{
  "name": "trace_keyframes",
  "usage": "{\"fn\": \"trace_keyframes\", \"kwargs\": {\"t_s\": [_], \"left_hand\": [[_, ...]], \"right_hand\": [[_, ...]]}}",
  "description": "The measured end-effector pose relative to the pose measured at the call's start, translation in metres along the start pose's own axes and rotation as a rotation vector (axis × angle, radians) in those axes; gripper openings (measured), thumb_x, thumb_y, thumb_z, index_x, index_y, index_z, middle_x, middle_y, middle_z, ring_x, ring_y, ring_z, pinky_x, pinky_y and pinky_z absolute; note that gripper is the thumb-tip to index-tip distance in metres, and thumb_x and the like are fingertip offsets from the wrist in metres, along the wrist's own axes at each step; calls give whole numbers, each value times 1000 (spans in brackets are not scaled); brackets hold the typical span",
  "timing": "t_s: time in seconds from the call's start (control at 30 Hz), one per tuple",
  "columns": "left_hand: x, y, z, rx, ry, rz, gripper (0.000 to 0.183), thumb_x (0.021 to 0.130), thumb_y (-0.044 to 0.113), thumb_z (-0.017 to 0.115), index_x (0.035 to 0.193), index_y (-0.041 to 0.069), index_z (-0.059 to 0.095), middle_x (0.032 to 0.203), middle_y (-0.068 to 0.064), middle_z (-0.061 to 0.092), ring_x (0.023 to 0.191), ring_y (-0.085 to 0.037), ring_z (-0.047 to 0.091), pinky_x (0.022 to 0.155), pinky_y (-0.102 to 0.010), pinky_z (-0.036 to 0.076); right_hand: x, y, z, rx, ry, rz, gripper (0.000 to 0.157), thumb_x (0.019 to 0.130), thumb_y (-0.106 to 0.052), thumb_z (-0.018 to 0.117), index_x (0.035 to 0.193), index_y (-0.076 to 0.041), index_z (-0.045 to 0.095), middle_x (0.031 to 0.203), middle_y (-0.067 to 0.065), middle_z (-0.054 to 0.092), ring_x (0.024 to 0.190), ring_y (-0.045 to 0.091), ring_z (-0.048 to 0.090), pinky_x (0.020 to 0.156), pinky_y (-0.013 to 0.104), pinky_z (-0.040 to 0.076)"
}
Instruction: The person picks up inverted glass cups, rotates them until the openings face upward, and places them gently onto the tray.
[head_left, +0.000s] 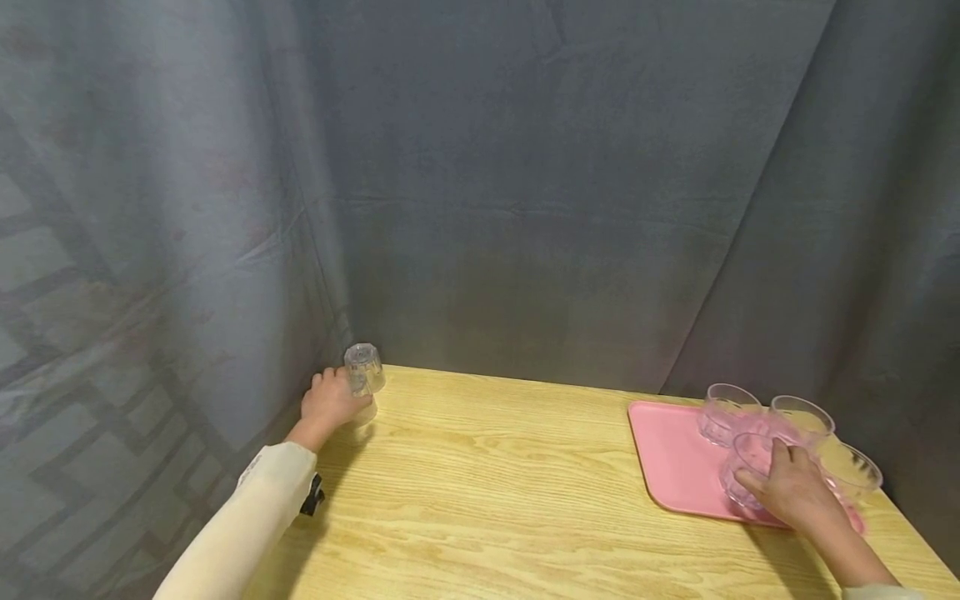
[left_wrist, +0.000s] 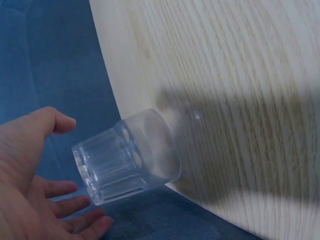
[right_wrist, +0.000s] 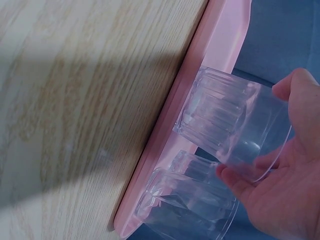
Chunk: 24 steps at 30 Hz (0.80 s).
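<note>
Two clear plastic cups stand upside down at the table's far left corner: a back cup (head_left: 367, 364) and a front cup (head_left: 365, 412) partly hidden by my left hand (head_left: 332, 402). In the left wrist view, that hand (left_wrist: 35, 175) has its thumb and fingers spread near the base of an upside-down cup (left_wrist: 125, 157), with a gap visible. On the right, my right hand (head_left: 798, 492) holds an upright clear cup (head_left: 738, 479) near its rim, thumb on one side and fingers on the other. This cup (right_wrist: 215, 110) stands on the pink tray (right_wrist: 160, 125).
Several upright clear cups are on the pink tray (head_left: 671, 458), including a back-left cup (head_left: 720, 421), a back-right cup (head_left: 802, 417) and a right cup (head_left: 855, 471). Grey curtains (head_left: 525, 208) hang behind and beside the wooden table (head_left: 487, 483).
</note>
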<state>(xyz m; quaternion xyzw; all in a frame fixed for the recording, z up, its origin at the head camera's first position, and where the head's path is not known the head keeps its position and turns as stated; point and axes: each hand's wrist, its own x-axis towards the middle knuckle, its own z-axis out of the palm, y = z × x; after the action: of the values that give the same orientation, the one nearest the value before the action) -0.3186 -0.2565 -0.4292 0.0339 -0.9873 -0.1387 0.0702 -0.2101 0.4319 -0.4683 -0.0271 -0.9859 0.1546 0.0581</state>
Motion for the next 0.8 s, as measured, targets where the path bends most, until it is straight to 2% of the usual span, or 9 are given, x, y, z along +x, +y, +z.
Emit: {"fn": "trace_keyframes", "kwargs": {"t_s": [0.3,0.6,0.8], "left_hand": [[2,-2,5,-30,-20,-59,78,87,39,73,132,-17,43,122,-35,50,117,-53,50,90,-65,47],[9,-5,9,-6,-12,-64,71,87,37,72,119,-21,46,111,-36,50,109,-54,54,85,-64,50],[14,-5,11,-14,-15,-83,70,86,34,74,119,-21,46,112,-39,52,107,-55,56,85,-65,50]], "right_hand": [[1,1,0,6,-8,4,96,97,-45,58,136,34,19,129,56,21,120,72,22,96,81,29],[3,2,0,8,-12,-1,95,98,-45,58,136,33,18,128,55,21,120,73,23,97,81,29],[2,5,3,9,-4,-4,96,97,-46,58,136,33,19,128,56,22,120,73,23,96,81,29]]}}
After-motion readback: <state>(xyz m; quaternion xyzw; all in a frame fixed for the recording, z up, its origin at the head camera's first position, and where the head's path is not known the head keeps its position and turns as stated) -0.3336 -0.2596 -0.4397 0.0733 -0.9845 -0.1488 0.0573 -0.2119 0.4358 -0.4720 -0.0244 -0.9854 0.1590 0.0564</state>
